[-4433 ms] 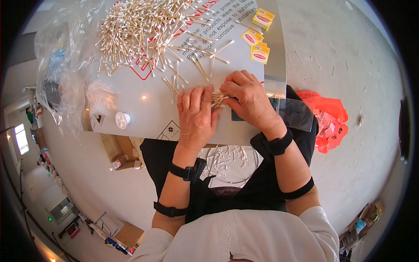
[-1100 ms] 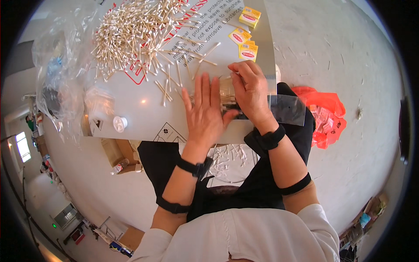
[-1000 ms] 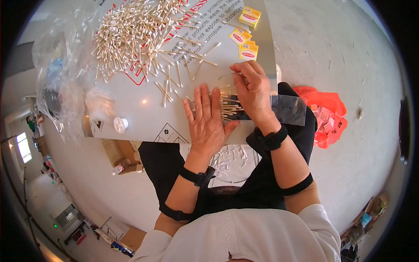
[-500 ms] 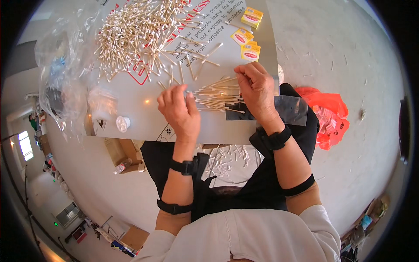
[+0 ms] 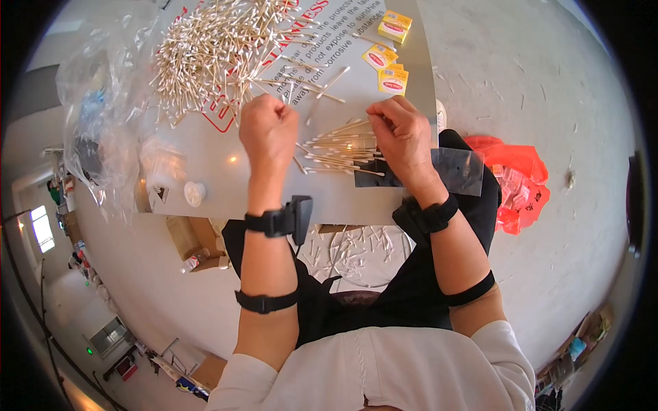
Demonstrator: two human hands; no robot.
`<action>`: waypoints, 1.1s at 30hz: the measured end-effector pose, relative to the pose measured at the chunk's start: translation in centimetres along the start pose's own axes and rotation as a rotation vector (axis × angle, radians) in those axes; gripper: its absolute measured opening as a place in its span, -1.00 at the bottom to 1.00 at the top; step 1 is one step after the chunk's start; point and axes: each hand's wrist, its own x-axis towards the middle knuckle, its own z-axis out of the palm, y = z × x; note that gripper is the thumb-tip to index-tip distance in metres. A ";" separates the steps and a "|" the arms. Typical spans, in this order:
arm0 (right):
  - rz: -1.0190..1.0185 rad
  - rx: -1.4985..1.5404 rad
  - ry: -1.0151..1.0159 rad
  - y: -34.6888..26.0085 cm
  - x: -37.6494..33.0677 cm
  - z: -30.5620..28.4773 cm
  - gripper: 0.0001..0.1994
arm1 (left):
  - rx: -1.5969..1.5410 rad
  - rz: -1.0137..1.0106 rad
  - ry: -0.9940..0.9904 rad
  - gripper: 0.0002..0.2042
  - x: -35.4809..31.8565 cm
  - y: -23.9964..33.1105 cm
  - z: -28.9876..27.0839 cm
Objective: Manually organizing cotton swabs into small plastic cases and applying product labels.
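Observation:
A large heap of cotton swabs (image 5: 205, 58) with pale sticks and white tips lies on the grey printed board at the far left. My left hand (image 5: 269, 130) is closed at the heap's near edge, fingertips turned away, so whatever they hold is hidden. A smaller fan of cotton swabs (image 5: 343, 151) is spread between my hands. Just right of that fan, my right hand (image 5: 404, 133) makes a pinch; anything between its thumb and finger is too small to make out. Beneath the fan's right end lies a dark clear plastic bag (image 5: 458, 171), reaching past the board's edge.
Small yellow boxes (image 5: 395, 27) and yellow cards (image 5: 393, 80) lie at the board's far right. A white round tub (image 5: 195, 194) stands near left, by crumpled clear plastic (image 5: 103, 109). A red bag (image 5: 517, 188) sits on the floor, right; an open carton (image 5: 195, 240) stands below left.
My left hand has moved away from the near fan, up toward the big heap, and its fingers have closed. My right hand has hardly moved.

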 end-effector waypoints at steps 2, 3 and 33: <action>0.049 0.024 -0.001 0.8 -0.3 -0.7 -0.97 | -0.381 -0.146 -0.288 -0.93 -1.9 0.7 -2.7; 0.060 0.045 0.002 0.7 -0.3 -0.8 -0.97 | -0.461 -0.128 -0.410 -0.93 -3.4 0.6 -4.1; 0.112 0.262 0.085 0.3 -1.6 -2.4 -0.79 | 0.056 0.323 -0.392 -0.12 -10.7 3.7 -0.6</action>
